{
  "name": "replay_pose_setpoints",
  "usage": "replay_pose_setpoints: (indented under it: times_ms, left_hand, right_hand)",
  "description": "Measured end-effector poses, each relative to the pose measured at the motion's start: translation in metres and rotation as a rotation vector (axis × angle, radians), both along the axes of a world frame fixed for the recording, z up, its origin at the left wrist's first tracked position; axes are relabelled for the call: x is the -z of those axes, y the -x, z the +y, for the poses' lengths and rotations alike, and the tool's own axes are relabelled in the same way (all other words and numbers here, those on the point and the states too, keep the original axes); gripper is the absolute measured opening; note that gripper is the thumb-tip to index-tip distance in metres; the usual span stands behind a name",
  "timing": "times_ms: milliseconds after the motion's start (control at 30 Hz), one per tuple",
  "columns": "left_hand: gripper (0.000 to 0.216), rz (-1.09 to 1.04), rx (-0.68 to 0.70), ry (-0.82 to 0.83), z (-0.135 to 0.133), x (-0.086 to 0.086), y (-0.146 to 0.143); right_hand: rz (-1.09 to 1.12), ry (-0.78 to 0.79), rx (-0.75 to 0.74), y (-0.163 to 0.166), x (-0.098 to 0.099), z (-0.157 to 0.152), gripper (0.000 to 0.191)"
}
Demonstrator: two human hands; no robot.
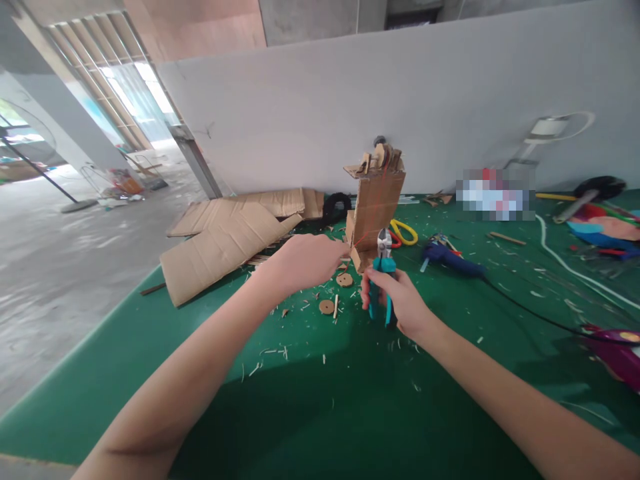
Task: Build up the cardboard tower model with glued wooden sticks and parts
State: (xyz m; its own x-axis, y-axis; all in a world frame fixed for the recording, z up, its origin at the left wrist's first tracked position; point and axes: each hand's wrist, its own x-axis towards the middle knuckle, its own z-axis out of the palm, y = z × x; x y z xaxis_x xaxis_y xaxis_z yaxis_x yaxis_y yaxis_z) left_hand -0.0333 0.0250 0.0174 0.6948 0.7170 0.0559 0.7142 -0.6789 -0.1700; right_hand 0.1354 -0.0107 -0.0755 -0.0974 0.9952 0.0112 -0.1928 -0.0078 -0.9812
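My right hand (pixel 395 297) is wrapped around the teal handles of a pair of diagonal cutters (pixel 384 257), whose metal jaws point up and away from me. Just behind the jaws stands an upright cardboard structure (pixel 377 207) with small cardboard pieces at its top. An orange string (pixel 371 230) runs down its front and slants left to the fingertips of my left hand (pixel 320 259). Those fingers are closed in a pinch on it beside the structure's base. Two small cardboard discs (pixel 344 279) and a short stick (pixel 336 306) lie below, between my hands.
Flat cardboard sheets (pixel 220 250) lie on the green table (pixel 280 413) to the left. Behind the structure are a black ring (pixel 337 207) and yellow-handled scissors (pixel 406 232). At right sit a blue glue gun (pixel 453 259) with its cable and a magenta tool (pixel 613 353). Scraps litter the tabletop.
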Motion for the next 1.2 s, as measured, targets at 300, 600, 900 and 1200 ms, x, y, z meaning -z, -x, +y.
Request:
replay_pose_setpoints:
  times_ms: [300, 600, 900, 1200]
  left_hand:
    - [0.046, 0.024, -0.081, 0.057, 0.029, 0.016, 0.015]
    - [0.039, 0.005, -0.11, -0.002, 0.043, 0.018, 0.022]
    - [0.039, -0.164, 0.072, 0.255, 0.037, 0.008, 0.014]
    - [0.026, -0.225, 0.226, 0.344, 0.035, 0.003, 0.012]
  right_hand:
    - [-0.881, -0.298, 0.241, -0.027, 0.006, 0.015, 0.029]
    - [-1.473, -0.849, 0.251, -0.017, 0.009, 0.004, 0.038]
    - [-1.445, -1.033, -0.278, 0.001, 0.007, -0.01, 0.026]
    - [-1.464, -1.099, -0.309, 0.012, 0.001, -0.015, 0.021]
